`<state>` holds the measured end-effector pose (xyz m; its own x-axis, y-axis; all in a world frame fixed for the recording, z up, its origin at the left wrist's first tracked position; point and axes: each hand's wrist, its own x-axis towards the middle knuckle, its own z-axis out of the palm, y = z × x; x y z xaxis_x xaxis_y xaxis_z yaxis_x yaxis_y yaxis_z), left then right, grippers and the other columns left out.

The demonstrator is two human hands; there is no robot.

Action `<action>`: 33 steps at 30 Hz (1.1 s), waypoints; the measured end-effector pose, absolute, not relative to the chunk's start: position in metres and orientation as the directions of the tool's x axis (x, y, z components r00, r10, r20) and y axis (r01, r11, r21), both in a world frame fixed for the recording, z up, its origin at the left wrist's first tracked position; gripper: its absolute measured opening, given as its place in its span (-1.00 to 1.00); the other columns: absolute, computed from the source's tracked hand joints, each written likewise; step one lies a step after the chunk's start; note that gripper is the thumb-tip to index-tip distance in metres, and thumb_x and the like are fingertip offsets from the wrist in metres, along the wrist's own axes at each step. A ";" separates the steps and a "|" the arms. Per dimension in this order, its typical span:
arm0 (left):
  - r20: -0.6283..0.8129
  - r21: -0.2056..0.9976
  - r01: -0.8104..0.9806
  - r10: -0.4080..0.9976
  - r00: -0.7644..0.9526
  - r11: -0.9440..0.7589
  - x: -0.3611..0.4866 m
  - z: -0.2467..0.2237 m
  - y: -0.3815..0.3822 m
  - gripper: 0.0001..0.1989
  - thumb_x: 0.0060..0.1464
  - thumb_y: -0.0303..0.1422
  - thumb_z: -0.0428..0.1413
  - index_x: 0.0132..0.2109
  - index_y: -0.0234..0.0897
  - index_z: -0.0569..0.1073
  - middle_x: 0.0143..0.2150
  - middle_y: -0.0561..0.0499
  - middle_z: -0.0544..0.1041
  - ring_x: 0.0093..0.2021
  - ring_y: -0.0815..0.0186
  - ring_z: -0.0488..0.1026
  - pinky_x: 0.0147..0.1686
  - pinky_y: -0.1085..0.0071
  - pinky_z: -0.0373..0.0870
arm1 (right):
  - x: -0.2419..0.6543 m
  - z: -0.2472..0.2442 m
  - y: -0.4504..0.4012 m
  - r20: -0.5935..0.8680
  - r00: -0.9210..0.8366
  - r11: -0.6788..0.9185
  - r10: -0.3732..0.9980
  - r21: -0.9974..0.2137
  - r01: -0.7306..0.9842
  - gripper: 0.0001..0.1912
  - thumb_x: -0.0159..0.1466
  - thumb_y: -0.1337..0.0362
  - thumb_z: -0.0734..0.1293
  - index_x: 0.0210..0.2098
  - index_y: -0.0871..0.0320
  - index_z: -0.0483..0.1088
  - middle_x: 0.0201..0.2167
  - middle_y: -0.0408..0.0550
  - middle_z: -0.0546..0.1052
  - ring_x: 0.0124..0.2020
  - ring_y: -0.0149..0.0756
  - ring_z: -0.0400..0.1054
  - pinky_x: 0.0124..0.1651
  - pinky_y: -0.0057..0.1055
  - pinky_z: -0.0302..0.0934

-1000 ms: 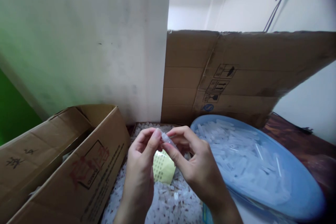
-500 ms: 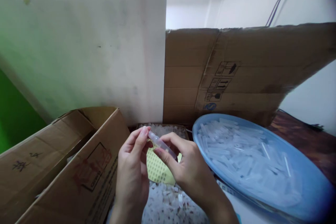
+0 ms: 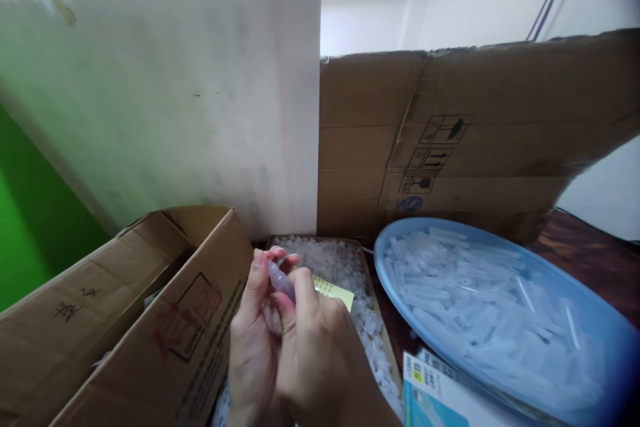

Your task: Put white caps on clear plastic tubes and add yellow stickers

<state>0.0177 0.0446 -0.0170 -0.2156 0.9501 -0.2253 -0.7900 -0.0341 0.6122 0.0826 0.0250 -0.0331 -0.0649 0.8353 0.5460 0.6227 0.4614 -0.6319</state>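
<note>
A small translucent tube (image 3: pixel 281 281) is held between both hands at the lower middle. My left hand (image 3: pixel 255 340) is closed round its upper end, thumb raised beside the tip. Pressed against it, my right hand (image 3: pixel 320 340) grips the lower part with bent fingers, hiding that end. Behind the hands lies a yellow sheet (image 3: pixel 333 290) with rows of small printed marks, partly covered by them. It rests over a shallow box of small clear pieces (image 3: pixel 370 327).
An open cardboard box (image 3: pixel 200 320) stands at the left. On the right, a blue basin (image 3: pixel 383 260) holds many translucent tubes, with a white and teal printed box (image 3: pixel 435 393) below it. A white board (image 3: pixel 200 107) and a cardboard panel (image 3: pixel 360 147) stand behind.
My right hand has moved left and turned over the tube, now close against my left hand. The tube is more hidden, and more of the shallow box and printed box shows.
</note>
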 end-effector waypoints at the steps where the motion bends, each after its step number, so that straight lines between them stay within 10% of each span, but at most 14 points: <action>1: -0.194 0.639 -0.767 0.955 -0.226 -0.052 0.017 -0.015 0.043 -0.79 0.12 -0.16 0.29 -0.25 -0.21 0.58 -0.23 0.03 0.63 -0.20 0.31 0.62 -0.10 0.42 0.60 | 0.081 -0.033 0.024 0.560 -0.043 0.469 0.828 -0.647 0.601 -0.76 0.43 0.28 0.08 -0.10 0.17 0.35 -0.42 0.06 0.60 -0.50 -0.10 0.52 -0.52 -0.38 0.08; 8: -0.137 0.715 -0.699 0.982 -0.128 0.009 0.029 -0.019 0.040 -0.68 0.06 -0.19 0.32 -0.04 -0.17 0.62 -0.04 -0.05 0.65 -0.01 0.21 0.61 -0.11 0.44 0.60 | 0.092 -0.025 0.030 0.518 0.078 0.419 0.852 -0.763 0.492 -0.58 0.48 0.17 0.06 0.05 0.31 0.39 -0.17 0.32 0.62 -0.21 0.02 0.60 -0.27 -0.25 0.40; 16: 0.209 0.861 -0.364 0.900 -0.383 -0.355 -0.004 -0.024 0.060 -0.69 0.14 -0.20 0.33 -0.02 -0.24 0.59 -0.27 0.03 0.55 -0.42 0.49 0.46 -0.38 0.61 0.46 | 0.171 -0.030 0.041 0.092 -0.136 0.162 0.986 -0.706 0.690 -0.77 0.45 0.13 0.26 -0.20 0.09 0.49 -0.28 -0.05 0.60 -0.25 -0.21 0.47 -0.24 -0.38 0.17; 23: 0.122 0.806 -0.506 0.923 -0.366 -0.307 -0.011 -0.024 0.063 -0.79 0.19 -0.22 0.27 -0.14 -0.26 0.54 -0.32 0.10 0.44 -0.64 0.63 0.06 -0.68 0.67 0.04 | 0.190 -0.073 0.056 -0.345 -0.016 -0.122 0.939 -0.374 0.919 -0.88 0.21 0.24 0.45 -0.26 0.10 0.62 -0.27 0.01 0.62 -0.25 -0.16 0.52 -0.33 -0.41 0.15; 33: -0.146 0.619 -0.783 0.988 -0.044 0.057 0.008 -0.019 0.057 -0.83 0.10 -0.33 0.25 -0.28 -0.35 0.47 -0.36 0.12 0.44 -0.72 0.66 0.00 -0.76 0.62 -0.09 | 0.139 -0.094 0.062 -0.347 -0.059 -0.035 0.936 -0.260 0.965 -0.77 -0.02 0.45 0.52 -0.32 0.23 0.65 -0.23 0.29 0.64 -0.15 0.15 0.58 -0.20 -0.23 0.35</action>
<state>0.0080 0.0573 -0.0185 -0.0437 0.9883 -0.1463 -0.7835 0.0570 0.6188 0.1392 0.0618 -0.0939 -0.0593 0.9358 -0.3474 0.9649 -0.0355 -0.2602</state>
